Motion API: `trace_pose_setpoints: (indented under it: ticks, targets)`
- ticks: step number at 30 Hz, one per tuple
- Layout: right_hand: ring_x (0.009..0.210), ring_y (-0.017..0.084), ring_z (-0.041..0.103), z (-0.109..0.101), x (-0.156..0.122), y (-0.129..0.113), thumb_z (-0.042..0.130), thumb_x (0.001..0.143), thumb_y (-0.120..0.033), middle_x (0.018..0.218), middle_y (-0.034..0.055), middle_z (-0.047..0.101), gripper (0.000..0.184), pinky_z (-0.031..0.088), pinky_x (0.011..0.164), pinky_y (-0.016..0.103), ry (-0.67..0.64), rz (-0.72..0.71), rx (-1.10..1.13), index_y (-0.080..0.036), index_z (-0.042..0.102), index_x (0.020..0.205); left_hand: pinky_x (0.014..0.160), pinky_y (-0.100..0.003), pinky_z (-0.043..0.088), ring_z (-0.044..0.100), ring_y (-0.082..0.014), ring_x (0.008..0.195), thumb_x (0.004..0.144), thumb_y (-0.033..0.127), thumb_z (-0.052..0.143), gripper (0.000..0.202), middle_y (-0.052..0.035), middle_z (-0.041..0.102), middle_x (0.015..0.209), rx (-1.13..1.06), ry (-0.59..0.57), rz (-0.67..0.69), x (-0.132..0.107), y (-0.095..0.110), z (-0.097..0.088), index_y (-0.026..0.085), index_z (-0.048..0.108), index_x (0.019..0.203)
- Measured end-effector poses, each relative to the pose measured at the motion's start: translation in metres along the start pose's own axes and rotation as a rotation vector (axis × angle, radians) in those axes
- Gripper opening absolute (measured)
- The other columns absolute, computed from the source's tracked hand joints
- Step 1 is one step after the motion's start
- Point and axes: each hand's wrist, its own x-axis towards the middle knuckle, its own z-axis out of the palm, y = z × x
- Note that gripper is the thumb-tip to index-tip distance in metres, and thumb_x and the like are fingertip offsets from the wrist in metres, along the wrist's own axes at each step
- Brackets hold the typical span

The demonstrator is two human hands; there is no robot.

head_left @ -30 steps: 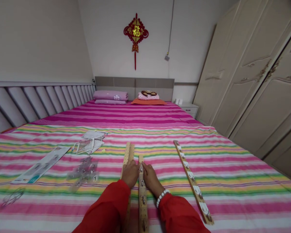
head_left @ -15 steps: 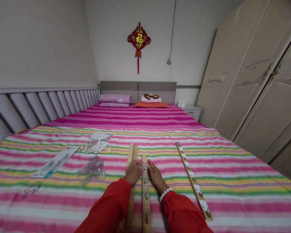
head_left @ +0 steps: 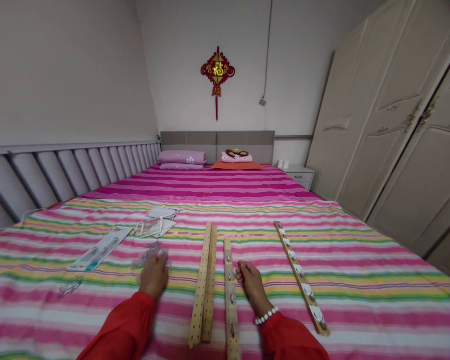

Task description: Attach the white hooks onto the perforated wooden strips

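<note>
My left hand [head_left: 155, 276] is over a small pile of clear plastic adhesive hooks [head_left: 150, 251], its fingers bent together and their tips hidden among the hooks. Just right of a wooden strip [head_left: 229, 290], my right hand [head_left: 254, 284] rests with fingers curled in; nothing shows in it. Metal hooks on clear pads run along that strip, which points away from me. Two plain perforated wooden strips, a left one [head_left: 200, 287] and a right one [head_left: 210, 282], lie side by side between my hands. Farther right lies another wooden strip [head_left: 303, 280] bearing several white hooks.
Left of the pile lie a flat hook package [head_left: 101, 248] and some thin clear rings or wire [head_left: 71, 286]. Clear packaging and white cards [head_left: 158, 222] are beyond it. All rest on a striped bedspread [head_left: 360, 280]. A bed rail [head_left: 71, 167] borders the left side; wardrobes [head_left: 382, 115] stand right.
My left hand has left the hooked strip and moved left to the clear hooks. My right hand has drawn slightly away from the strip, fingers curling. The view has shifted slightly.
</note>
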Motion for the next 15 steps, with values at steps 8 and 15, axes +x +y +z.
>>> trace_pose_setpoints:
  ticks: [8, 15]
  targets:
    - [0.045, 0.011, 0.052, -0.002, -0.009, -0.006, 0.076, 0.054, -0.054, 0.055, -0.0009, 0.061, 0.042, 0.039, 0.044, 0.023, -0.005, -0.007, 0.005, -0.015, 0.066, 0.069, 0.090, -0.037, 0.042, 0.056, -0.0257, 0.100, 0.073, 0.008, 0.051, 0.027, -0.0107, 0.063, 0.100, -0.080, 0.072, 0.089, 0.004, -0.002, -0.001, 0.017, 0.069, 0.091]
    - [0.045, 0.010, 0.053, -0.002, -0.012, -0.011, 0.079, 0.053, -0.048, 0.056, -0.0004, 0.063, 0.040, 0.038, 0.042, 0.021, 0.012, 0.016, 0.045, -0.014, 0.066, 0.068, 0.070, -0.035, 0.049, 0.059, -0.0219, 0.074, 0.067, 0.032, 0.061, 0.016, -0.0050, 0.062, 0.068, -0.709, 0.144, 0.157, -0.009, -0.008, -0.014, 0.019, 0.065, 0.059]
